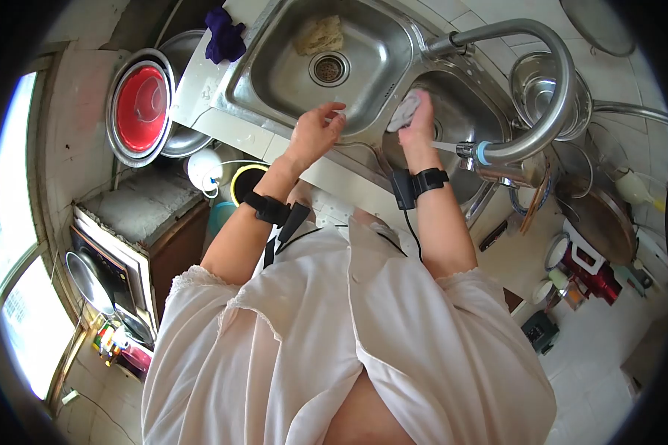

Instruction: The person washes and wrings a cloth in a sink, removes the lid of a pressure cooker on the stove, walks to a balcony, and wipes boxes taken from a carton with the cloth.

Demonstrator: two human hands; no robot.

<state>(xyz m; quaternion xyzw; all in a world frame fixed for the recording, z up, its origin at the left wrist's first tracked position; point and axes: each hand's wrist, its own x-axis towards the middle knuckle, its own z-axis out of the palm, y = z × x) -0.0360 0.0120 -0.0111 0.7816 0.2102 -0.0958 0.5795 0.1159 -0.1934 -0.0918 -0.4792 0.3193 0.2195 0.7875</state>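
Observation:
My right hand [421, 122] is closed around a crumpled whitish cloth [403, 113] over the smaller right basin [453, 93] of the steel sink. A pale streak like running water comes from the faucet head [466, 150] just beside my right wrist. Over the front rim of the larger left basin [371, 44], my left hand [319, 132] hovers with loosely bent fingers apart and nothing in them. A yellowish, wrinkled cloth or sponge [321, 35] lies in that basin, behind the drain [329, 70].
A curved steel faucet pipe [564, 74] arches over the right side. Beyond it stands a steel pot [538, 93]. On the counter's left lies a purple cloth [224, 35]. Nested bowls, one a red basin [139, 107], stand further left, above a grey-topped cabinet [137, 204].

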